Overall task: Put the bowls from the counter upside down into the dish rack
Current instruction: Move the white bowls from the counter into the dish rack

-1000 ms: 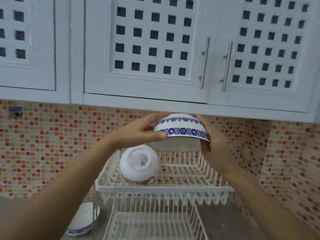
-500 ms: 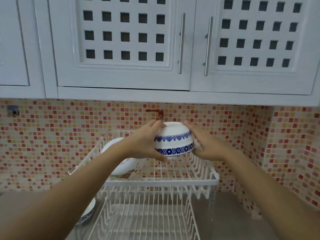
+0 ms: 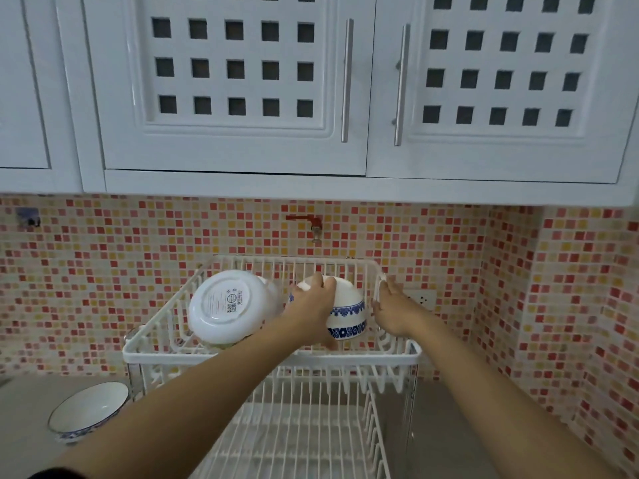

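A white bowl with blue flower bands [image 3: 349,314] sits upside down in the upper tier of the white dish rack [image 3: 269,356]. My left hand [image 3: 311,309] grips its left side and top. My right hand [image 3: 394,311] is off the bowl, a little to its right, fingers apart near the rack's right wall. A larger white bowl [image 3: 226,305] leans bottom-out in the rack's left half. One more blue-rimmed bowl [image 3: 88,411] stands upright on the counter at lower left.
The rack's lower tier [image 3: 297,430] holds nothing that I can see. White cabinets [image 3: 238,84] hang low overhead. A red tap [image 3: 311,224] sticks out of the tiled wall behind the rack, and a wall socket [image 3: 423,299] sits to its right.
Both hands lowered the blue-banded bowl from mid-air into the upper tier. My right hand has let go and moved right; my left hand still holds it.
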